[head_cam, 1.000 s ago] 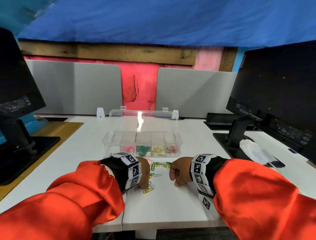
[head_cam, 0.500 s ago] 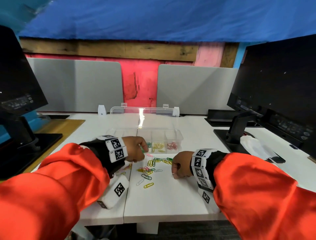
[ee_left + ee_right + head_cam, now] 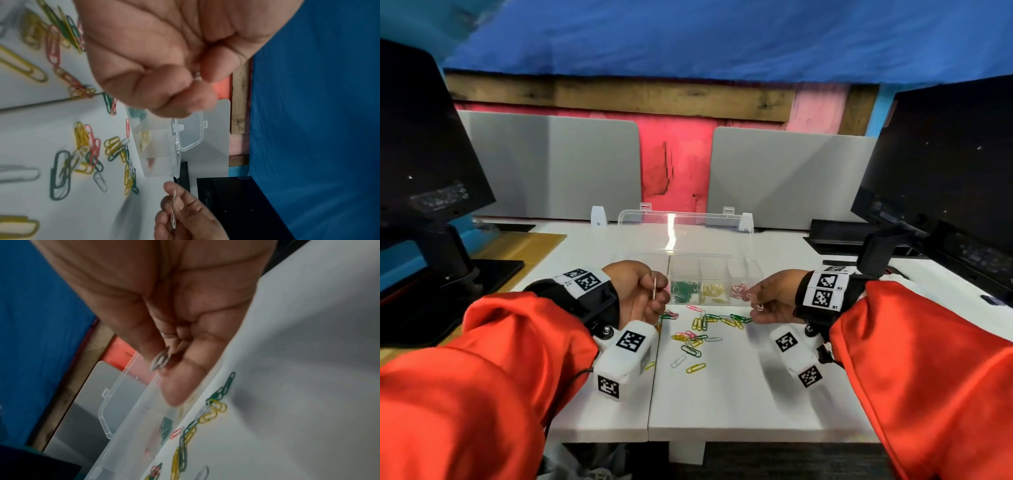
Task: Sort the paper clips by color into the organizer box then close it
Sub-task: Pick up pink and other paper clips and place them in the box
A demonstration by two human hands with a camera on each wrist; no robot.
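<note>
fingers [image 3: 658, 291] of left hand [image 3: 640, 291] pinch a white clip [image 3: 654, 288]; right hand [image 3: 774, 297] pinches clips [image 3: 756, 303], plain from the wrist view

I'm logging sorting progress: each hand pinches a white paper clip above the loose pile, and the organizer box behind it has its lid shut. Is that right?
Not quite: the organizer box is open, its clear lid standing up at the back, as the head view shows. The rest holds: the left hand and right hand each pinch a white paper clip above the loose pile.
</note>
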